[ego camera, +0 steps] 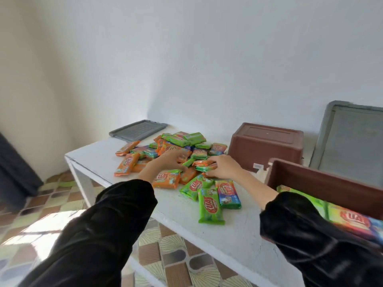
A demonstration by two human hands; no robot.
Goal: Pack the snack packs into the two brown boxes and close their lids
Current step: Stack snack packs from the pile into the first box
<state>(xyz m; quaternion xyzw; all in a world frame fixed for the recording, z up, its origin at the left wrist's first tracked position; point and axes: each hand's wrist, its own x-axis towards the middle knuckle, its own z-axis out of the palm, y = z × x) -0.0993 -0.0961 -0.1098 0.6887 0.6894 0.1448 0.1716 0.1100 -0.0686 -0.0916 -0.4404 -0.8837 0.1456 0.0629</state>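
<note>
A white table (pixel 207 224) stands against a pale wall, over a patterned tile floor. At the far left of the tabletop a grey lid (pixel 137 130) lies flat near the wall. Just to its right a loose pile of snack packs (pixel 182 146), orange and green with a few multicoloured, spreads over the middle of the table, and several more lie flat toward the near edge. Both arms, in black sleeves, reach into this pile. The left hand (pixel 167 161) rests palm down on the packs, fingers curled over them; whether it grips any cannot be told. The right hand (pixel 222 167) has its fingers closed around a small stack of orange and green packs (pixel 204 165). Farther right, a brown box (pixel 265 145) sits upside down near the wall. Nearer and to the right, a second brown box (pixel 323 183) stands open with packs already inside. Behind it a second grey lid (pixel 352 141) leans upright against the wall.
</note>
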